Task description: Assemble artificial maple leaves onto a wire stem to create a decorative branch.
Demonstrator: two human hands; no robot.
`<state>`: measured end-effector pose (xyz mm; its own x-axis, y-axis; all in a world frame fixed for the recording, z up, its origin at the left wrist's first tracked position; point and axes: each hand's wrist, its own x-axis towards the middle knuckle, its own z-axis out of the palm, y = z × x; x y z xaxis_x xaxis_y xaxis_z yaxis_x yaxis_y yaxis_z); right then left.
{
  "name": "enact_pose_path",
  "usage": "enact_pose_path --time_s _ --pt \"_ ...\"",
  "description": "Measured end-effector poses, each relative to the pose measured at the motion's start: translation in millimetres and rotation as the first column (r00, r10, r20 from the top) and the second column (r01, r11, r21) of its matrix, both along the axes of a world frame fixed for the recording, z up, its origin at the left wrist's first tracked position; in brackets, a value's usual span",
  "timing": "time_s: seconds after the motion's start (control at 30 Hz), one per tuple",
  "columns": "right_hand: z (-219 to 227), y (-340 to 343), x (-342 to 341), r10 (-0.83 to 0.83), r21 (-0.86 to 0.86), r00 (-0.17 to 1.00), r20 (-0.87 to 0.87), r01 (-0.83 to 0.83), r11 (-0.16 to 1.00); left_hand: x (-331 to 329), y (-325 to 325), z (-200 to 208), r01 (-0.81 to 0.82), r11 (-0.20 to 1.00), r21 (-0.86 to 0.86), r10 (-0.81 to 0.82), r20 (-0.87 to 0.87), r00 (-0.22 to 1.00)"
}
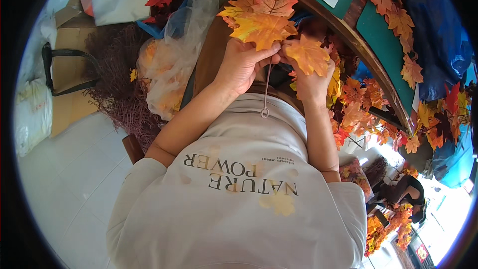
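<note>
In front of my waist, my left hand (243, 66) pinches the thin brown stem (268, 85) of an artificial maple spray between thumb and fingers. Yellow-orange cloth leaves (264, 27) fan out above that hand. The stem's lower end hangs over my shirt and curls into a small loop (265, 113). My right hand (317, 85) is closed close beside the left thumb, holding a single orange maple leaf (308, 56). That leaf covers most of the right fingers, so the exact pinch point is hidden.
A wooden-edged green table (381, 45) curves along the upper right, with a leaf garland (398, 20) on it. Leaf sprays (356, 99) crowd below its edge. At left are a clear plastic bag (167, 65), a heap of brown stems (117, 60) and a cardboard box (72, 79).
</note>
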<state>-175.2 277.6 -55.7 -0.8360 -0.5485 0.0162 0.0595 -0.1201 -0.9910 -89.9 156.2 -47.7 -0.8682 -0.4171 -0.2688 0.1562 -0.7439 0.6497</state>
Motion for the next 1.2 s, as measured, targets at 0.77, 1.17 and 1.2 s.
enact_pose_path --time_s 0.77,1.17,1.2 --pt "-4.3 -15.7 12.2 0.056 -0.342 0.81 0.584 0.182 0.922 -3.9 3.2 -6.3 0.027 0.993 -0.113 -0.026 0.004 1.0" --pt "-12.1 -11.8 12.8 -0.018 -0.263 0.877 0.48 0.163 0.951 -4.9 1.3 -19.7 0.018 0.982 -0.187 -0.028 -0.048 0.998" --pt "-12.4 -11.3 11.7 -0.019 -0.263 0.877 0.481 0.165 0.951 -5.0 0.7 -20.5 0.022 0.981 -0.191 -0.032 -0.051 0.998"
